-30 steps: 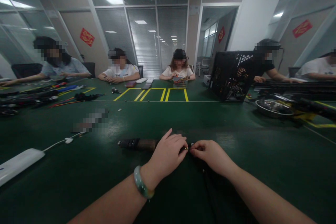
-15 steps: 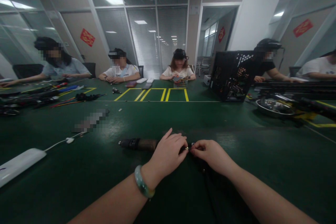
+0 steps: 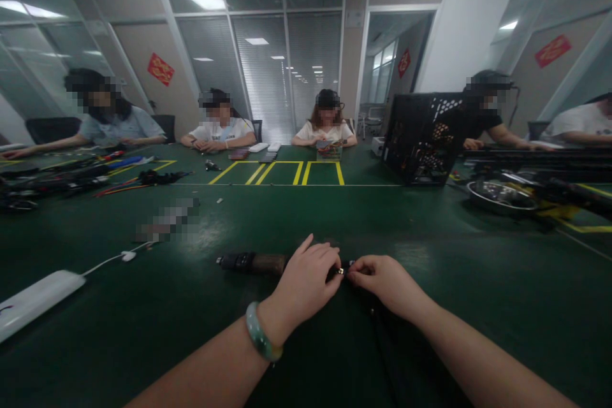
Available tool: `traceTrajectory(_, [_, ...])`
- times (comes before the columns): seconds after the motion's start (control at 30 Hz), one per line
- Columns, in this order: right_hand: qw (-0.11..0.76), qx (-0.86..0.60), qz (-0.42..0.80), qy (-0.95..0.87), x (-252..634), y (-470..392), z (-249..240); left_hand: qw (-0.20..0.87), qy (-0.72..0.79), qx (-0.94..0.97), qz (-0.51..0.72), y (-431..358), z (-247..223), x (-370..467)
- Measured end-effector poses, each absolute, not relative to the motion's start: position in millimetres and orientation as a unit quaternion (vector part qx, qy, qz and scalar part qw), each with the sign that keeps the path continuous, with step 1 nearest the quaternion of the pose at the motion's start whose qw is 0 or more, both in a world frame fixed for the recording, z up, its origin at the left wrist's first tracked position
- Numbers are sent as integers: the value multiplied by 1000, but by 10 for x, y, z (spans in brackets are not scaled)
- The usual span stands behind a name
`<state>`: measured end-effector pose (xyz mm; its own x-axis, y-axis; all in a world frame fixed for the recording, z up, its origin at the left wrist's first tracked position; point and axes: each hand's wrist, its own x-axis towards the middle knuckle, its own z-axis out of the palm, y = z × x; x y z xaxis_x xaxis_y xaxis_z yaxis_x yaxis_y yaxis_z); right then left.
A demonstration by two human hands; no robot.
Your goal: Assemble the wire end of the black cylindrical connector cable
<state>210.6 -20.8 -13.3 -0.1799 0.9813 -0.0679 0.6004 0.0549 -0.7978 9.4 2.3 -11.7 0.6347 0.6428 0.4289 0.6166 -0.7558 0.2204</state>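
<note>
A dark cylindrical tool with a brownish grip, which looks like an in-line electric screwdriver, lies across the table with its narrow tip to the left. Over its right end my left hand is closed, fingers curled and pressing on it. A small gold-coloured metal piece shows at the fingertips. Close by on the right, my right hand pinches thumb and index finger together at the tool's rear end; what they grip is small, dark and mostly hidden. Below that hand a black cord runs toward me.
A white power strip and its cable lie at left, near a blurred-out flat object. Wire bundles cover the far left. At back right stand a black computer case and a metal dish. Several people sit opposite.
Both hands stay almost in place around the tool's right end. The small gold-coloured piece looks slightly shifted; the rest of the table stands as before.
</note>
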Motion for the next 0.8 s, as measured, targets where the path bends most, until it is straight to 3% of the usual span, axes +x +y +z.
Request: traceTrajectory(0.8, [258, -582, 339, -693, 2102, -221, -105, 52, 339, 910, 231, 25, -92, 115])
